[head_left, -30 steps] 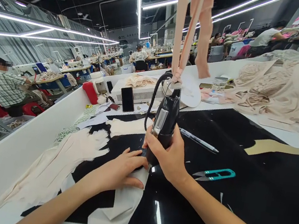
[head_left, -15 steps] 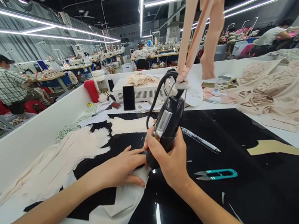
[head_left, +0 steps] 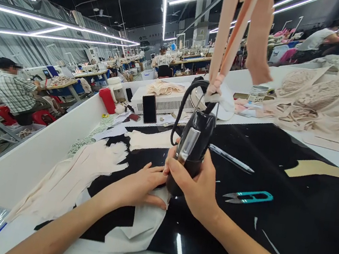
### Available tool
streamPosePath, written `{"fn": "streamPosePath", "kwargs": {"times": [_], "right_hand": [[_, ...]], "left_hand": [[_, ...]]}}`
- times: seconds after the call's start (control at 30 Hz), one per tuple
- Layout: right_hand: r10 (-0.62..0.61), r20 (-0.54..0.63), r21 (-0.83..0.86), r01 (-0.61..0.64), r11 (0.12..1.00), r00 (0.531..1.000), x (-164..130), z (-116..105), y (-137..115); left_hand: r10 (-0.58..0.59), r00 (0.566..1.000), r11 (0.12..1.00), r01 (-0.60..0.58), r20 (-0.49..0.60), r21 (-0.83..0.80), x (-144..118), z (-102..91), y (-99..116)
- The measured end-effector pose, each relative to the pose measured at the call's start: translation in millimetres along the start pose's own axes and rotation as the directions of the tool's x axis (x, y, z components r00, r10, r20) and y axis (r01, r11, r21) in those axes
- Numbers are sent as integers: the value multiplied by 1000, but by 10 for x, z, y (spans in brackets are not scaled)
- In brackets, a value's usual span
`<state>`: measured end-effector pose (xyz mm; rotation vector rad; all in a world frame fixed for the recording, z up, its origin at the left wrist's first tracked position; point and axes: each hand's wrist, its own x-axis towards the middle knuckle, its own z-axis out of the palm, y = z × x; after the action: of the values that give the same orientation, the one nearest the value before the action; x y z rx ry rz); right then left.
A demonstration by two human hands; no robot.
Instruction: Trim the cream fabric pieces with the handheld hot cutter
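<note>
My right hand (head_left: 195, 180) is wrapped round a black corded power tool (head_left: 195, 144) with a metal plate on its side. The tool stands nearly upright, and its working end is hidden low down by my hands. A knotted peach fabric strip (head_left: 225, 37) holds it from above. My left hand (head_left: 144, 185) lies flat with its fingers stretched out, pressing a pale cloth piece (head_left: 144, 226) onto the black work surface (head_left: 220, 233). Its fingertips reach to the base of the tool, where contact is hard to make out.
Teal thread snips (head_left: 250, 197), a pen (head_left: 232, 158) and a tan pattern piece (head_left: 320, 170) lie to the right. Stacked pale cloth pieces (head_left: 74, 180) are at left. A phone (head_left: 149, 109) leans against a white box (head_left: 166, 105). Cream fabric (head_left: 328, 100) is heaped at back right.
The whole view has shifted slightly. The loose end of the hanging peach strip has swung to the right. Both hands, the tool and the cloth keep nearly the same places.
</note>
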<state>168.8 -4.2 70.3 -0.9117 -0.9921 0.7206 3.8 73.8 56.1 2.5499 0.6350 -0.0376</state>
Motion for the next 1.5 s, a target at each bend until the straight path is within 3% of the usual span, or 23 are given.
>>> {"fn": "streamPosePath", "kwargs": {"times": [0.2, 0.4, 0.5, 0.57, 0.63, 0.73, 0.83, 1.07, 1.17, 1.33, 1.5], "right_hand": [[-4, 5, -24, 5, 1000, 1000, -25, 19, 6], [-27, -3, -52, 27, 998, 1000, -20, -11, 20], [-33, -6, -47, 33, 998, 999, -24, -34, -7], [-34, -10, -29, 34, 999, 999, -21, -51, -29], [-36, -17, -2, 36, 999, 999, -10, -65, -45], [-33, -27, 47, 34, 998, 999, 16, -77, -56], [-34, -31, 90, 36, 995, 999, 29, -78, -73], [-54, 23, 124, 51, 991, 998, -16, -91, -80], [-43, 74, 122, 33, 992, 996, -48, -118, -36], [-32, 82, 120, 22, 992, 996, -87, -134, -5], [-43, 55, 131, 36, 991, 998, -123, -197, 1]], "left_hand": [[-28, 1000, 999, 28, 8, -19, 8, -21, 53], [19, 999, 1000, -18, -28, 20, -8, 7, 30], [55, 983, 994, -37, -175, 107, -154, 105, 56], [50, 943, 982, 13, -328, 189, -301, 218, 117], [50, 922, 957, 66, -384, 283, -445, 354, 200], [92, 922, 944, 40, -377, 328, -587, 539, 284], [148, 913, 938, -8, -380, 346, -642, 603, 240], [307, 911, 922, -213, -275, 323, -738, 380, -40], [304, 903, 931, -214, -304, 296, -720, 341, -72], [217, 867, 959, -102, -449, 265, -498, 374, -81], [169, 896, 961, -58, -410, 270, -234, 439, -132]]}}
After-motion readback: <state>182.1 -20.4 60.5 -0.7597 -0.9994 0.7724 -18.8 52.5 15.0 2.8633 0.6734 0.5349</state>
